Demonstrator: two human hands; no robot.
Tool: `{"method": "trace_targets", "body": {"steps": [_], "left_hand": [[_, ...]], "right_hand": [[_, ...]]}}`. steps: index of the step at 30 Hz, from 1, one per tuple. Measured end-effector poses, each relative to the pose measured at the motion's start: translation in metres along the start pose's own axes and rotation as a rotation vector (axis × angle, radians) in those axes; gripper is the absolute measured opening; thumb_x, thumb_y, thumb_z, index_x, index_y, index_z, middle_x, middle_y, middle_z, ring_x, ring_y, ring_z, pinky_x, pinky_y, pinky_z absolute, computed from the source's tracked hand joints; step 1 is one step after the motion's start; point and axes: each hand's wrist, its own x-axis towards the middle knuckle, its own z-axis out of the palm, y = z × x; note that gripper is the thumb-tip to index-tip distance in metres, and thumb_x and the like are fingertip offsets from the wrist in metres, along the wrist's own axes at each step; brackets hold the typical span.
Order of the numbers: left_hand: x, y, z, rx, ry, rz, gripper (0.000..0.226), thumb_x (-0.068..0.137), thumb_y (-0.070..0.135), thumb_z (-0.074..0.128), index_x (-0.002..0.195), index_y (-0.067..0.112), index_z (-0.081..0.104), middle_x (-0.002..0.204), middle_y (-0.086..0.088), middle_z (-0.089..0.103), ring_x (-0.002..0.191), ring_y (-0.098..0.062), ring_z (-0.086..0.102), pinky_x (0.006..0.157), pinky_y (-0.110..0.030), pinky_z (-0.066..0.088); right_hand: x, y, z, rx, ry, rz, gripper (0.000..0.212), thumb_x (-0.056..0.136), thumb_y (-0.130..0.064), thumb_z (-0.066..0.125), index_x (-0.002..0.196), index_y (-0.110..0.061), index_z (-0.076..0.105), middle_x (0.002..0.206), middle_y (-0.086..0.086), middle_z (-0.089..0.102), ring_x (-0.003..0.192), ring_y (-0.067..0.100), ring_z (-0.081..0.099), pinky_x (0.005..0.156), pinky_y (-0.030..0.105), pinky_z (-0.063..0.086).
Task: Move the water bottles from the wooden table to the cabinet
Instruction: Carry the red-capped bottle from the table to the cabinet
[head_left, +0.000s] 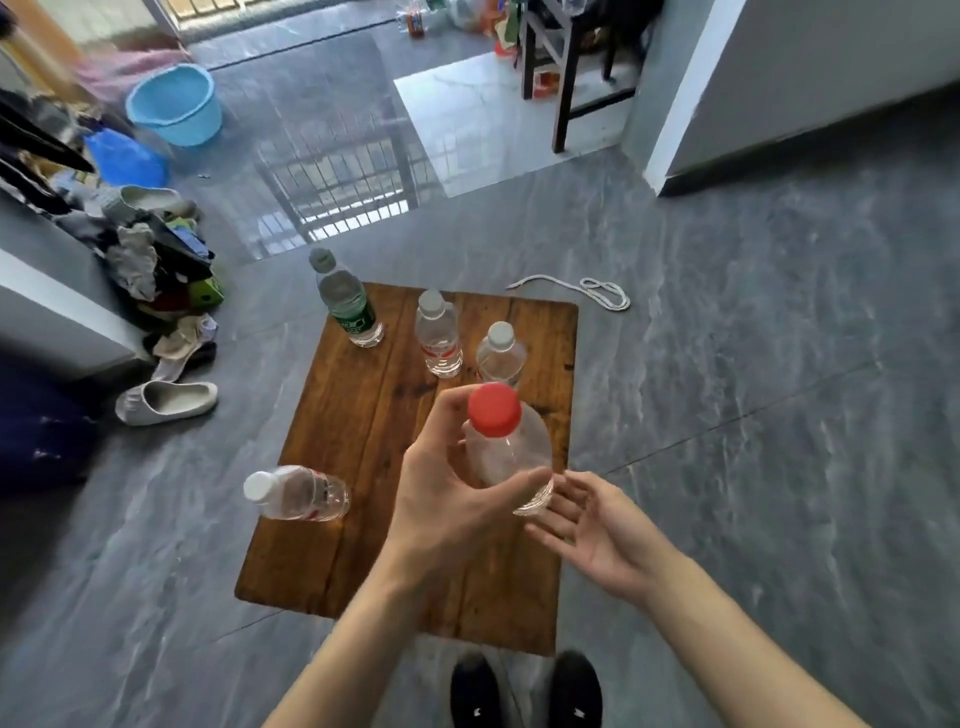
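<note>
My left hand (447, 483) grips a clear bottle with a red cap (511, 447), held above the low wooden table (363, 519). My right hand (592, 525) is open, palm up, its fingertips right by the bottle's base. Three bottles stand at the table's far end: a green-label one (348, 306), a red-label one with a white cap (439, 335), and a plain white-capped one (501, 353). A fourth white-capped bottle (296, 491) stands at the table's left edge, leaning in the wide-angle view. No cabinet is clearly identifiable.
A pile of clothes and socks (156, 270) and slippers (166, 402) lie on the floor to the left. A blue basin (176, 104) sits far left, a white rope (587, 291) lies beyond the table, a wooden stool (566, 67) stands at the back. My black shoes (524, 691) are below.
</note>
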Motion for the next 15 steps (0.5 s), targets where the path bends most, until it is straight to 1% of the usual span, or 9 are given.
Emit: {"method": "trace_targets", "body": {"steps": [2, 4, 6, 8, 9, 11, 12, 14, 15], "left_hand": [[0.013, 0.042, -0.007, -0.036, -0.013, 0.05, 0.067, 0.068, 0.035, 0.093, 0.123, 0.041, 0.055, 0.117, 0.019, 0.07, 0.11, -0.008, 0.07, 0.089, -0.027, 0.058], [0.023, 0.089, -0.015, -0.092, -0.044, 0.086, 0.065, 0.066, 0.03, 0.091, 0.122, 0.036, 0.059, 0.113, 0.02, 0.073, 0.105, -0.005, 0.072, 0.083, -0.022, 0.059], [0.032, 0.14, -0.024, -0.141, -0.085, 0.134, 0.06, 0.063, 0.03, 0.089, 0.117, 0.033, 0.062, 0.108, 0.02, 0.076, 0.101, -0.002, 0.073, 0.08, -0.017, 0.058], [0.039, 0.194, -0.033, -0.126, -0.115, 0.209, 0.06, 0.061, 0.035, 0.092, 0.114, 0.034, 0.063, 0.109, 0.018, 0.076, 0.105, -0.001, 0.072, 0.087, -0.02, 0.058], [0.042, 0.221, -0.036, -0.11, -0.13, 0.249, 0.06, 0.062, 0.036, 0.093, 0.114, 0.035, 0.063, 0.113, 0.017, 0.075, 0.108, -0.002, 0.071, 0.092, -0.025, 0.058], [0.044, 0.272, -0.04, -0.109, -0.18, 0.303, 0.057, 0.065, 0.034, 0.09, 0.116, 0.033, 0.064, 0.116, 0.013, 0.074, 0.109, -0.004, 0.071, 0.095, -0.032, 0.058], [0.044, 0.297, -0.04, -0.112, -0.205, 0.333, 0.056, 0.067, 0.033, 0.091, 0.116, 0.032, 0.065, 0.115, 0.011, 0.075, 0.108, -0.006, 0.072, 0.093, -0.032, 0.059], [0.043, 0.344, -0.035, -0.1, -0.262, 0.401, 0.056, 0.065, 0.03, 0.092, 0.114, 0.034, 0.066, 0.11, 0.013, 0.077, 0.103, -0.006, 0.073, 0.085, -0.023, 0.059], [0.04, 0.367, -0.031, -0.09, -0.296, 0.436, 0.055, 0.064, 0.032, 0.093, 0.111, 0.038, 0.065, 0.105, 0.018, 0.077, 0.099, -0.003, 0.073, 0.08, -0.017, 0.058]], "right_hand": [[-0.029, -0.023, 0.014, 0.079, -0.03, -0.005, 0.039, 0.101, -0.029, 0.045, 0.128, -0.003, 0.057, 0.123, 0.019, 0.069, 0.117, 0.034, 0.064, 0.104, 0.048, 0.047], [-0.065, -0.045, 0.029, 0.104, -0.07, -0.032, 0.044, 0.1, -0.032, 0.043, 0.13, -0.003, 0.056, 0.126, 0.02, 0.067, 0.119, 0.034, 0.063, 0.102, 0.048, 0.048], [-0.105, -0.066, 0.045, 0.136, -0.116, -0.068, 0.047, 0.098, -0.034, 0.044, 0.131, -0.002, 0.056, 0.133, 0.019, 0.062, 0.126, 0.033, 0.058, 0.099, 0.048, 0.05], [-0.15, -0.085, 0.062, 0.172, -0.154, -0.115, 0.045, 0.092, -0.032, 0.049, 0.125, -0.003, 0.058, 0.139, 0.017, 0.057, 0.135, 0.031, 0.049, 0.095, 0.049, 0.054], [-0.173, -0.093, 0.069, 0.189, -0.172, -0.138, 0.045, 0.087, -0.032, 0.052, 0.122, -0.004, 0.059, 0.138, 0.018, 0.056, 0.135, 0.031, 0.048, 0.092, 0.049, 0.055], [-0.219, -0.106, 0.082, 0.205, -0.186, -0.2, 0.047, 0.082, -0.032, 0.053, 0.118, -0.002, 0.062, 0.132, 0.019, 0.061, 0.126, 0.032, 0.058, 0.089, 0.047, 0.055], [-0.241, -0.112, 0.086, 0.209, -0.194, -0.23, 0.049, 0.086, -0.033, 0.051, 0.118, 0.001, 0.064, 0.13, 0.02, 0.063, 0.119, 0.032, 0.063, 0.088, 0.047, 0.055], [-0.282, -0.122, 0.09, 0.232, -0.231, -0.291, 0.056, 0.097, -0.038, 0.042, 0.125, 0.007, 0.061, 0.13, 0.025, 0.063, 0.113, 0.033, 0.064, 0.088, 0.047, 0.054], [-0.301, -0.127, 0.09, 0.242, -0.242, -0.319, 0.059, 0.099, -0.04, 0.038, 0.128, 0.007, 0.06, 0.13, 0.026, 0.063, 0.113, 0.035, 0.064, 0.088, 0.048, 0.054]]}}
